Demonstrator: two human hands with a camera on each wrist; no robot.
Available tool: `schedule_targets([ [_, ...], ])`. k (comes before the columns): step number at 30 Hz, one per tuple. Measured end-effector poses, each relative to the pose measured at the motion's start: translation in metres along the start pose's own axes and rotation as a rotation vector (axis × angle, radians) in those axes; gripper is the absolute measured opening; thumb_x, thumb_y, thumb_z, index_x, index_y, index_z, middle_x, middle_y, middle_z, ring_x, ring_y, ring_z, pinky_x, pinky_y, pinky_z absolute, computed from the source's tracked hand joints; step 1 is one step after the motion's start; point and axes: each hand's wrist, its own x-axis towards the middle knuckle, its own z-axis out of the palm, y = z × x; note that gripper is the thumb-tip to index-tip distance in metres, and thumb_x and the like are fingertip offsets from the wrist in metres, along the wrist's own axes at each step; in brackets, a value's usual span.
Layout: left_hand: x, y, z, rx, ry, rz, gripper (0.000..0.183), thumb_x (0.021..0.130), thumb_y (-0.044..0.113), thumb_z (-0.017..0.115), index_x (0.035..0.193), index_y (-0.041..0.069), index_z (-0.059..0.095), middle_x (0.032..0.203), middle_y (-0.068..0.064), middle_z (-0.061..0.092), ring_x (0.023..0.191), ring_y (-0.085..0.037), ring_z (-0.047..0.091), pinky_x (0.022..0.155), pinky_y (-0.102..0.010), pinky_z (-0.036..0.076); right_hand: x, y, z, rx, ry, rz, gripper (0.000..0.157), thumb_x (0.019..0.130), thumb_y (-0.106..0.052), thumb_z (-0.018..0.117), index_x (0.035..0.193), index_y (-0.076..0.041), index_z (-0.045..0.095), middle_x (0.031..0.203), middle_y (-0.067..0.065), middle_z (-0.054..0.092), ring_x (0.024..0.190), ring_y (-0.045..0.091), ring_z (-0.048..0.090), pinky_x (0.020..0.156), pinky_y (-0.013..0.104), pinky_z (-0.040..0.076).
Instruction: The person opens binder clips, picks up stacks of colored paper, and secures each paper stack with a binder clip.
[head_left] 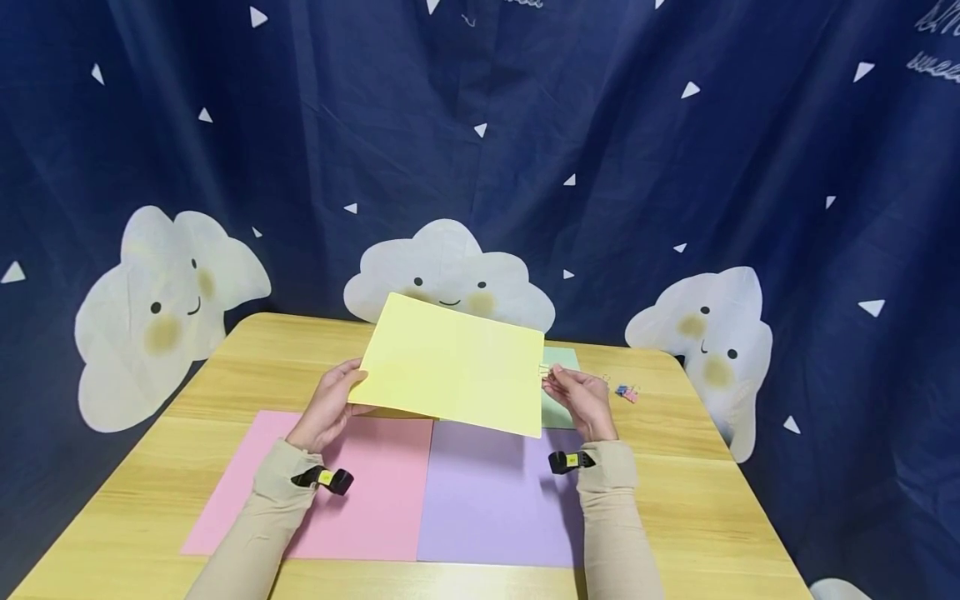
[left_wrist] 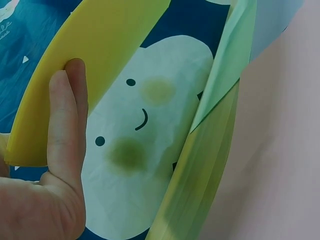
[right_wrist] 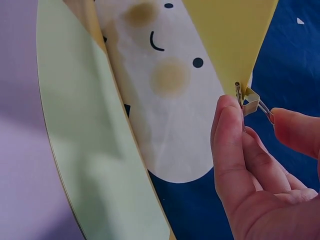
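Note:
A yellow sheet of paper (head_left: pixel 457 367) is held up above the table, tilted. My left hand (head_left: pixel 330 407) pinches its left side, thumb on top and fingers (left_wrist: pixel 65 115) straight along the underside. At the paper's right edge, my right hand (head_left: pixel 583 404) pinches a small pale yellow binder clip (right_wrist: pixel 251 101) by its silver wire handles. The handles stand apart between thumb and fingers, and the clip's mouth is right at the paper's edge. Beneath the paper lie a pink sheet (head_left: pixel 360 500) and a purple sheet (head_left: pixel 498 508).
Behind the purple sheet a light green sheet (head_left: pixel 562 408) is partly hidden by the yellow paper. Several small coloured binder clips (head_left: pixel 627 392) lie on the wooden table (head_left: pixel 690 500) at the right. A dark blue curtain (head_left: pixel 480 183) with clouds hangs behind the table.

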Motion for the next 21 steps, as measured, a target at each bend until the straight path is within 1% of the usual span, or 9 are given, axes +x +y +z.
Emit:
schedule_targets([
  [7, -0.0016, 0.0000, 0.0030, 0.005, -0.002, -0.009, 0.051, 0.111, 0.011, 0.039, 0.156, -0.008, 0.025, 0.104, 0.003, 0.067, 0.086, -0.006, 0.073, 0.079, -0.025, 0.066, -0.0007, 0.0005, 0.0003, -0.016, 0.009, 0.006, 0.039, 0.102, -0.010, 0.065, 0.131, 0.016, 0.059, 0.080, -0.002, 0.075, 0.076, 0.007, 0.074, 0.080, 0.021, 0.066],
  [13, -0.0009, -0.0006, 0.0046, 0.004, -0.002, -0.009, 0.051, 0.111, 0.011, 0.040, 0.156, -0.008, 0.025, 0.104, 0.003, 0.067, 0.084, -0.006, 0.073, 0.077, -0.024, 0.066, -0.0013, 0.0004, 0.0013, -0.011, 0.006, 0.002, 0.035, 0.101, -0.009, 0.066, 0.127, 0.015, 0.062, 0.079, -0.002, 0.074, 0.075, 0.007, 0.073, 0.078, 0.020, 0.065],
  [21, -0.0010, -0.0014, 0.0048, 0.003, -0.008, -0.009, 0.050, 0.111, 0.011, 0.038, 0.156, -0.008, 0.026, 0.104, 0.003, 0.067, 0.084, -0.005, 0.073, 0.076, -0.023, 0.066, -0.0015, 0.0000, 0.0004, -0.004, 0.010, -0.001, 0.022, 0.101, -0.010, 0.066, 0.115, 0.008, 0.070, 0.080, -0.001, 0.073, 0.075, 0.008, 0.072, 0.078, 0.021, 0.065],
])
